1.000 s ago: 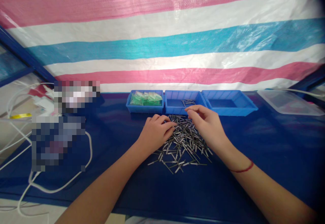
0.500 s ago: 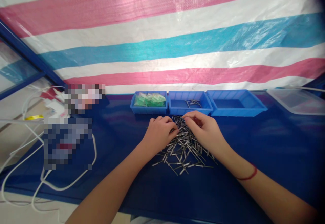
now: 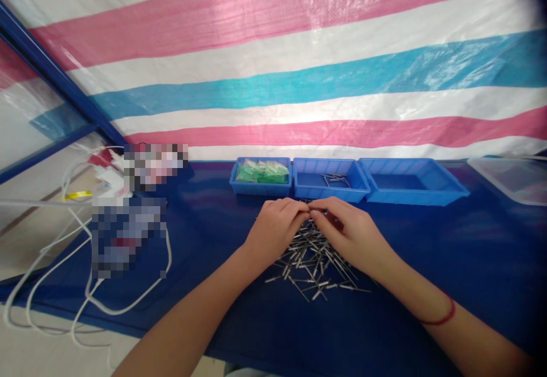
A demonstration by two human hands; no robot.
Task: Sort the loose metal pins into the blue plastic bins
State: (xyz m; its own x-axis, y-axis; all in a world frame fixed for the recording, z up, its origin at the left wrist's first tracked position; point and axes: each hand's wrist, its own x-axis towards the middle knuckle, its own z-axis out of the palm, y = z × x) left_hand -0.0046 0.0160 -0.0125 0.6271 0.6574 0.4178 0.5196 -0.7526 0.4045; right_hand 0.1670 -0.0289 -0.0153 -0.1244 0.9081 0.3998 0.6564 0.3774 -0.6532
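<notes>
My left hand [image 3: 280, 226] and my right hand [image 3: 356, 230] meet at the fingertips over the far part of a pile of blind rivets [image 3: 318, 251]. Both are closed in a pinch. Whatever lies between the fingertips is too small and too hidden to make out. The silvery rivets, with long thin pins, spread toward me on the blue table [image 3: 273, 326]. Just beyond my hands stands a blue bin [image 3: 331, 190] with several rivets in it.
Left of that bin, another blue bin [image 3: 260, 189] holds green-and-clear plastic packets [image 3: 262, 171]. A third blue bin [image 3: 419, 196] and a clear plastic lid [image 3: 508, 180] are to the right. White cables [image 3: 128, 308] loop at the left. A striped sheet [image 3: 299, 92] hangs behind.
My left hand's fingers have lifted from the pile and come together with my right fingertips. The whole view has shifted slightly, so the scene sits a little further right and lower.
</notes>
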